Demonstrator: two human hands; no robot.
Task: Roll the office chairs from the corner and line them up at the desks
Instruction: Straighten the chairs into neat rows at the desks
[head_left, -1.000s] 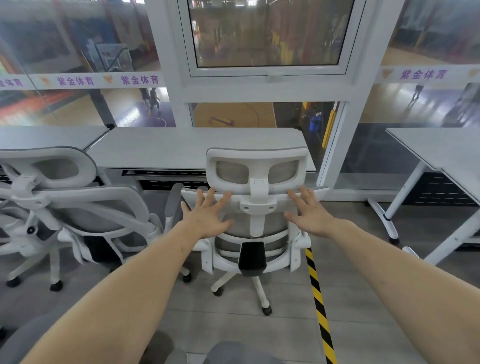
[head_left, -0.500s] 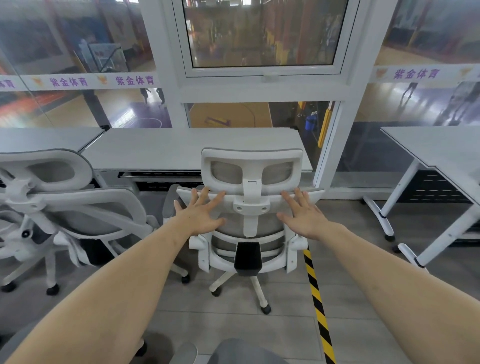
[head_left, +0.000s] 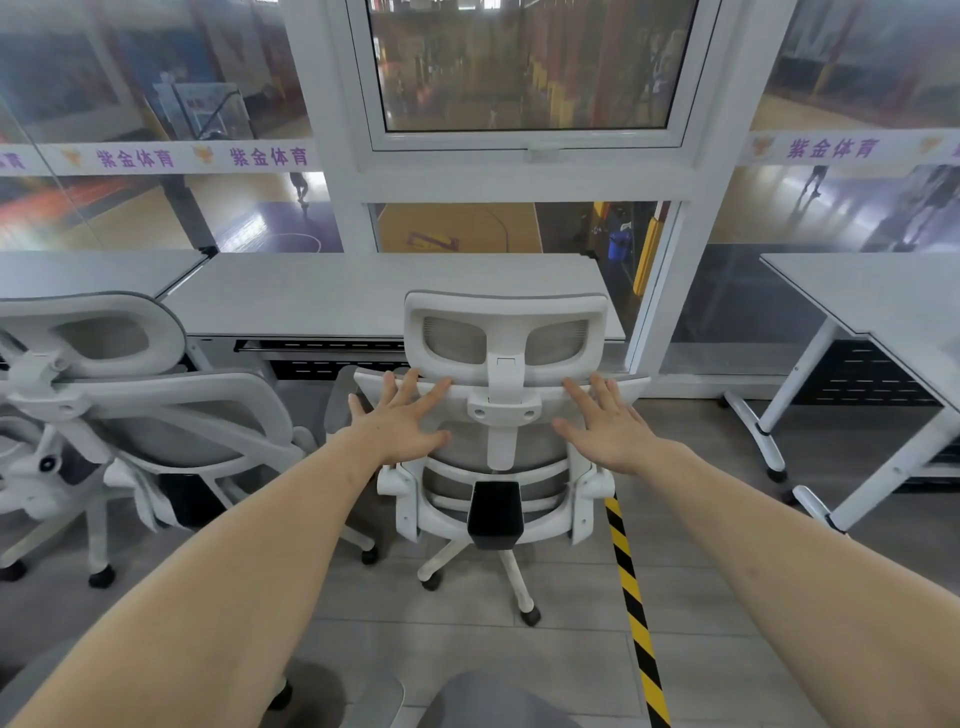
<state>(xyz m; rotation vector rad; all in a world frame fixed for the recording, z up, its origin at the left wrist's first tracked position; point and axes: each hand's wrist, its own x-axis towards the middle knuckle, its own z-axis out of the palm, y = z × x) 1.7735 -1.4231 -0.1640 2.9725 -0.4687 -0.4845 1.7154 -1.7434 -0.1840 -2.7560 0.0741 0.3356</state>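
Observation:
A white mesh office chair (head_left: 505, 338) stands with its back toward me at the grey desk (head_left: 337, 291) under the window. My left hand (head_left: 400, 421) lies flat with spread fingers on the left side of its backrest top. On the right side, my right hand (head_left: 605, 426) is spread flat against the backrest in the same way. Neither hand holds anything. A second white chair (head_left: 156, 410) stands tilted at the left, close beside the first.
Another grey desk (head_left: 883, 296) on white legs stands at the right. Yellow-black tape (head_left: 631, 597) runs along the floor. A grey chair seat (head_left: 483, 701) shows at the bottom edge. Behind the desks is a glass wall with a white window frame (head_left: 524, 171).
The chair has slid slightly toward the desk, with both flat hands staying on its backrest. The view shifted a little to the right.

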